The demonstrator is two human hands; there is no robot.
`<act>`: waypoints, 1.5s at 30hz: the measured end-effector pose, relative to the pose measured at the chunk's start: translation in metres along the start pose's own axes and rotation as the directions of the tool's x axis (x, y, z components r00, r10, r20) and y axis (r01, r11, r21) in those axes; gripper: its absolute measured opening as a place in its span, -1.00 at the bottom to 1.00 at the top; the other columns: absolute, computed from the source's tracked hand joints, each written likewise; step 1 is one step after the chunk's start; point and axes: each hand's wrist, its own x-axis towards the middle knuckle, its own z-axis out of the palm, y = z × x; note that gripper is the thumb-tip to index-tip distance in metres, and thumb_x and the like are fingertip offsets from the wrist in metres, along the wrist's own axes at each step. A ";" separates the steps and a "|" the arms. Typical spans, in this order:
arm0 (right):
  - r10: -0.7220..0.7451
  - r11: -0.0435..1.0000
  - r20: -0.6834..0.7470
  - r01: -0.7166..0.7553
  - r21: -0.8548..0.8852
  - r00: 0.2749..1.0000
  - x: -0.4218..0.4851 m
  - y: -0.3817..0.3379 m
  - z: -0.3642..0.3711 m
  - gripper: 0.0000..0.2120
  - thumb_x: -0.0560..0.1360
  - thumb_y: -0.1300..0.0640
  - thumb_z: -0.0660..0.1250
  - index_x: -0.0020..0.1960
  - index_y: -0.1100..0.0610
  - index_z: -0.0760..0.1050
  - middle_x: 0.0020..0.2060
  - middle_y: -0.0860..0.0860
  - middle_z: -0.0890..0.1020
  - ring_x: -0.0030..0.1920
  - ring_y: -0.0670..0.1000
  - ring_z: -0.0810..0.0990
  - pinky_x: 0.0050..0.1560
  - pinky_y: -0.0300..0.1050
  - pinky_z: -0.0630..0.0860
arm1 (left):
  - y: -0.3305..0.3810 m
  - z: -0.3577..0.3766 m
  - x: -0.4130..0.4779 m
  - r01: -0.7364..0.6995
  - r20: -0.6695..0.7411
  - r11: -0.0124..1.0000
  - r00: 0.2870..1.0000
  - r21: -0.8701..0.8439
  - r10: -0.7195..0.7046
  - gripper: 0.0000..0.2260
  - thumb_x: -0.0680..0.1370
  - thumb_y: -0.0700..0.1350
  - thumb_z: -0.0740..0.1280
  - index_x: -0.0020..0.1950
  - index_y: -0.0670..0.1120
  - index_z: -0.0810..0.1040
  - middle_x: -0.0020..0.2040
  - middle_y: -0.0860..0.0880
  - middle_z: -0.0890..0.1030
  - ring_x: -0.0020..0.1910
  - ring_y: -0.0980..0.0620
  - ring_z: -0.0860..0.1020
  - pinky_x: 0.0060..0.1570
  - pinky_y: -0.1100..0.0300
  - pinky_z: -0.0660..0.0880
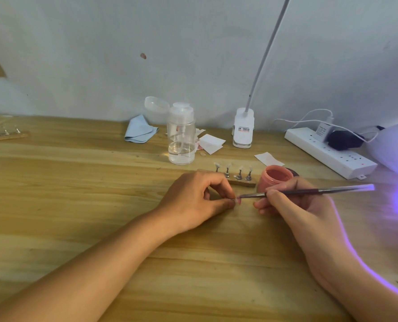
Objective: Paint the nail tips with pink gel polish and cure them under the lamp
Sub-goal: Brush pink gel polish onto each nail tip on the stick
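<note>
- Head view looks down on a wooden tabletop that runs back to a pale wall.
- At the far left edge lies a wooden strip with small metal stands on it, blurred.
- Toward the back middle, a folded blue cloth lies beside a clear pump bottle with a little liquid at the bottom; white paper pieces lie just right of it.
- The left hand rests on the tabletop near the middle, thumb and forefinger curled in and pinching a small nail tip — it is too small to tell how much of it is coated.
- Just behind that hand stands a holder strip carrying four upright stands, each topped with a pale tip.
- A white clip-on lamp base stands at the back edge, its thin neck rising out of view.
- An open pot of pink gel sits just right of the holder strip, touching the right hand.
- The right hand holds a brush like a pen, fingers wrapped around the shaft — the bristle end meets the nail tip.
- A white power strip lies toward the back right, with plugs in it.
- At the right edge, the curing lamp casts violet light across the tabletop.
</note>
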 end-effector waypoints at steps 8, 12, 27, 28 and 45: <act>0.014 1.000 -0.012 -0.014 0.028 1.000 0.000 -0.002 -0.001 -0.88 0.51 0.29 0.34 -0.19 0.16 0.52 -0.33 0.12 0.71 -0.30 0.02 0.68 -0.10 -0.18 0.61 | 0.000 0.000 -0.001 -0.007 0.002 1.000 1.000 0.008 0.007 -0.90 0.42 0.01 0.54 -0.22 0.14 0.63 -0.34 0.34 0.56 -0.47 0.21 0.38 -0.43 0.37 0.24; 0.015 1.000 -0.002 -0.015 0.011 1.000 0.000 -0.002 0.000 -0.88 0.52 0.30 0.34 -0.18 0.15 0.52 -0.33 0.11 0.71 -0.30 0.01 0.69 -0.11 -0.20 0.61 | 0.000 0.000 0.000 -0.006 0.002 1.000 1.000 0.003 0.006 -0.90 0.42 0.03 0.53 -0.21 0.14 0.63 -0.31 0.33 0.58 -0.48 0.22 0.38 -0.42 0.37 0.25; 0.014 1.000 -0.049 -0.013 0.007 0.999 -0.001 -0.005 0.000 -0.90 0.50 0.28 0.34 -0.18 0.16 0.53 -0.32 0.12 0.71 -0.27 0.05 0.68 0.04 0.07 0.61 | 0.002 -0.001 -0.002 -0.008 0.009 1.000 1.000 -0.019 0.008 -0.91 0.44 0.09 0.50 -0.18 0.13 0.65 -0.15 0.25 0.66 -0.47 0.22 0.39 -0.40 0.37 0.28; 0.013 1.000 -0.045 -0.014 -0.006 0.999 -0.002 -0.005 0.001 -0.89 0.50 0.29 0.34 -0.19 0.15 0.54 -0.32 0.12 0.71 -0.27 0.06 0.68 0.05 0.09 0.60 | 0.002 -0.001 -0.002 -0.009 0.010 1.000 1.000 -0.016 0.009 -0.91 0.44 0.09 0.51 -0.18 0.13 0.65 -0.15 0.24 0.66 -0.47 0.21 0.40 -0.40 0.37 0.28; 0.017 0.996 -0.031 -0.014 0.089 0.999 -0.001 -0.006 0.000 -0.92 0.51 0.32 0.32 -0.16 0.25 0.52 -0.35 0.14 0.70 -0.33 0.02 0.65 -0.18 -0.24 0.60 | 0.003 -0.002 -0.002 0.009 0.023 0.998 1.000 -0.065 -0.008 -0.94 0.47 0.04 0.48 -0.15 0.09 0.66 -0.14 0.28 0.66 -0.47 0.19 0.37 -0.40 0.36 0.29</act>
